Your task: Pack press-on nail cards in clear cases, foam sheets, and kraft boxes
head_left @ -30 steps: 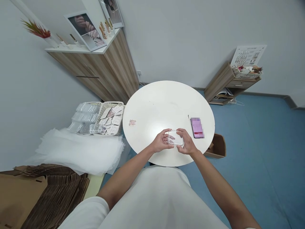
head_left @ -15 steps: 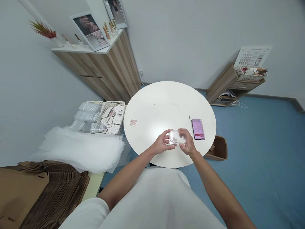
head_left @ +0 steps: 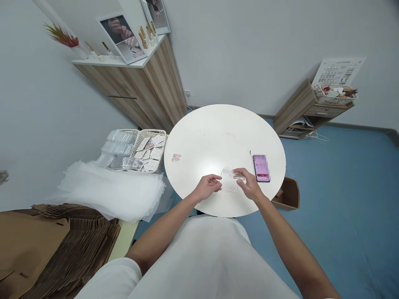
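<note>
A small clear plastic box point(head_left: 229, 182) lies at the near edge of the round white table point(head_left: 218, 133). My right hand point(head_left: 247, 185) pinches the box's lifted lid at its right side. Fingers curled, my left hand point(head_left: 207, 187) sits at the box's left edge, touching it; whether it grips the box is unclear. A small pink patterned item point(head_left: 176, 157) lies on the table's left part. To the right of my hands on the table is a phone point(head_left: 261, 167) with a pink screen.
Two white baskets point(head_left: 149, 151) with clear boxes and cards stand left of the table, beside stacked white foam sheets point(head_left: 109, 193) and flat brown cardboard point(head_left: 59, 249). A wooden cabinet point(head_left: 146, 91) is behind. A cardboard box point(head_left: 288, 193) sits on the blue floor.
The clear box, held up between both hands before, now rests on the table. My right hand has lifted its lid and my left hand has slid to the left edge.
</note>
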Tool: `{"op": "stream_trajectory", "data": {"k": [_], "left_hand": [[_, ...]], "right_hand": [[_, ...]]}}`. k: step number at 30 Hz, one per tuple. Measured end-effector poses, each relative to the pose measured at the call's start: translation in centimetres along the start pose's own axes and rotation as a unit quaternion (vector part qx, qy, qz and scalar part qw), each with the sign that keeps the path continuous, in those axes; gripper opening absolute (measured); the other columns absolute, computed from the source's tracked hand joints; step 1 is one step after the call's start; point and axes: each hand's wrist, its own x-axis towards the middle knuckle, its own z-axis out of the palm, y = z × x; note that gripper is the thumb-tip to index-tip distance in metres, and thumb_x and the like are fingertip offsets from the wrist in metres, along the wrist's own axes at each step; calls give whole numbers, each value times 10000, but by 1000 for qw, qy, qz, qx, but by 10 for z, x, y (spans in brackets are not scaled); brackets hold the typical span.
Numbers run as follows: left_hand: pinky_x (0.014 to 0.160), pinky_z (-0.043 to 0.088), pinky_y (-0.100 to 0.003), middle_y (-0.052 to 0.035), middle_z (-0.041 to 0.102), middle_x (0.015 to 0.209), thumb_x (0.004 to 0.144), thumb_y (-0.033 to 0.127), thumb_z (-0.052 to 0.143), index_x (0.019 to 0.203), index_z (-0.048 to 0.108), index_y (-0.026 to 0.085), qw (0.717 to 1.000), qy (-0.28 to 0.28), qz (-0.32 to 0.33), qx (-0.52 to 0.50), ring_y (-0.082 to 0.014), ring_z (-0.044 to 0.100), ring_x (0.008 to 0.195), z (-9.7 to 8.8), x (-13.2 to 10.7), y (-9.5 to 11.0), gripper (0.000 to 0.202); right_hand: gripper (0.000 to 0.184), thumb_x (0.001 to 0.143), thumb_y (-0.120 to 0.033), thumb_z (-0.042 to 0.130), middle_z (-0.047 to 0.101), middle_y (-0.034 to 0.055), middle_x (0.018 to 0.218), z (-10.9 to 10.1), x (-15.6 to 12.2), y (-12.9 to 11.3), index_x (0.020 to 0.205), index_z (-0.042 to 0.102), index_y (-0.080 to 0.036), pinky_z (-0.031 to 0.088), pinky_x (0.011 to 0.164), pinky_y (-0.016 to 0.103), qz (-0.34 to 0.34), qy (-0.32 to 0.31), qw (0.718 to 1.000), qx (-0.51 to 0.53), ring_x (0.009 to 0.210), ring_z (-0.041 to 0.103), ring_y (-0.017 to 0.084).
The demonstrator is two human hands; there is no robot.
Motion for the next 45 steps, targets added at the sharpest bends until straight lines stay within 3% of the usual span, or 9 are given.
{"op": "stream_trajectory", "data": {"k": [4,9,15,18,21,26,30,35,45], "left_hand": [[653,482,-291,-23,563,740,674,355,660,945,580,146,1000,-12,15,18,-117,594,655,-5,-4,-11,352],[646,483,-285,-25,558,753,672,355,661,945,572,145,999,-20,35,12,-121,592,672,-4,-8,-15,355],[640,485,-284,-19,542,758,668,366,661,930,571,143,999,12,29,-6,-103,578,634,0,-7,-18,356],[649,486,-287,-20,541,766,666,363,663,935,568,147,999,34,30,-10,-114,590,654,-1,-5,-22,358],[667,490,-297,-20,547,773,665,367,663,945,566,156,998,56,16,-4,-121,598,668,-3,-5,-26,364],[686,494,-303,-20,556,784,678,363,653,989,546,164,998,63,-1,15,-118,602,670,-4,-3,-36,384],[699,490,-312,-21,576,785,705,337,631,1127,472,189,996,80,14,37,-129,608,697,-6,3,-52,474],[720,481,-317,-35,595,807,742,319,581,1075,535,178,990,100,10,102,-133,603,702,-5,12,-70,364],[767,441,-263,-41,586,914,769,246,511,1131,521,177,969,127,-28,208,-121,553,785,3,30,-87,368]], "right_hand": [[434,810,-562,317,606,33,747,0,7,0,887,542,-199,452,632,317,130,32,986,102,594,570,144],[559,762,-653,289,492,-19,526,5,18,0,867,577,-186,409,488,265,199,26,964,176,433,465,108],[657,768,-667,214,545,28,633,11,10,17,1007,579,-176,456,495,276,241,17,944,224,503,519,126],[564,796,-607,252,576,62,795,17,-9,23,1043,547,-194,485,539,289,231,97,949,191,592,554,138],[464,737,-520,486,564,73,944,30,-31,21,1088,508,-217,502,609,321,223,172,951,127,676,565,150],[489,728,-401,532,534,79,1035,52,-51,19,1176,463,-221,497,665,350,201,104,968,112,682,562,135],[476,727,-357,513,530,57,990,60,-49,28,1177,459,-211,489,617,324,239,105,958,119,624,552,116],[470,701,-331,505,525,40,940,63,-44,44,1153,479,-205,472,539,293,286,81,947,122,618,576,128],[476,657,-261,509,545,31,918,71,-35,77,1127,503,-190,462,590,280,325,79,939,83,615,569,126]]}}
